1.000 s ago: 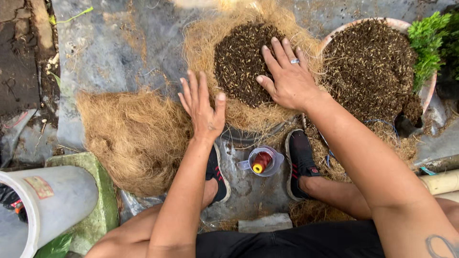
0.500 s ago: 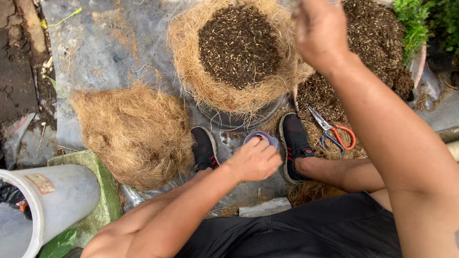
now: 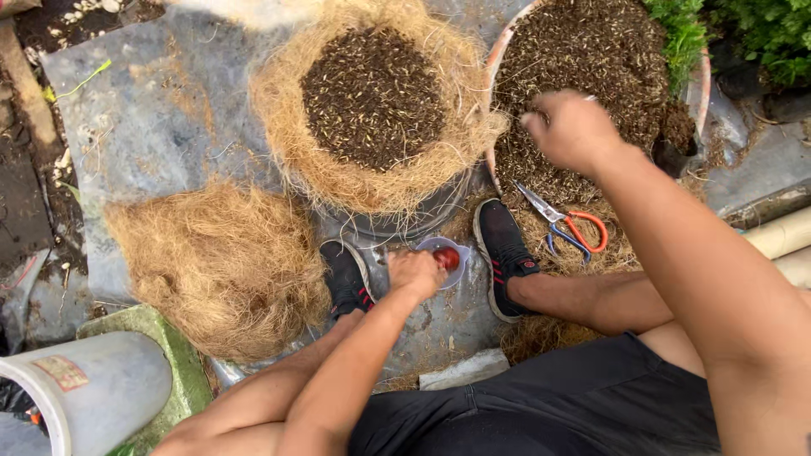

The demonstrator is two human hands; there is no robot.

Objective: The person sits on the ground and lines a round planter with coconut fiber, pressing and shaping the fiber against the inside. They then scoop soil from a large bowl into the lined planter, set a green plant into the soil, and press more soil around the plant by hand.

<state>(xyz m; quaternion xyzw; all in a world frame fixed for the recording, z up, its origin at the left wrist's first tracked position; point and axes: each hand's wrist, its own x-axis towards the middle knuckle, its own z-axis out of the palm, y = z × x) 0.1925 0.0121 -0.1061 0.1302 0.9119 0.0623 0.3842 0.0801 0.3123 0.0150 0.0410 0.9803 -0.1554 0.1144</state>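
Now the right hand has lowered, fist closed; left fingers still grip the cup.

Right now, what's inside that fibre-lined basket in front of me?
The basket is lined with tan fibre and filled with dark, chunky potting mix, heaped near the rim. What lies below that surface, and the basket's base, is covered.

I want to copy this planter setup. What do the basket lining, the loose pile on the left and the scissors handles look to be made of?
Basket lining: dry, tan, wiry strands, probably coconut fibre. Loose pile: same matted fibre. Scissors handles: smooth, glossy orange loops, likely plastic.
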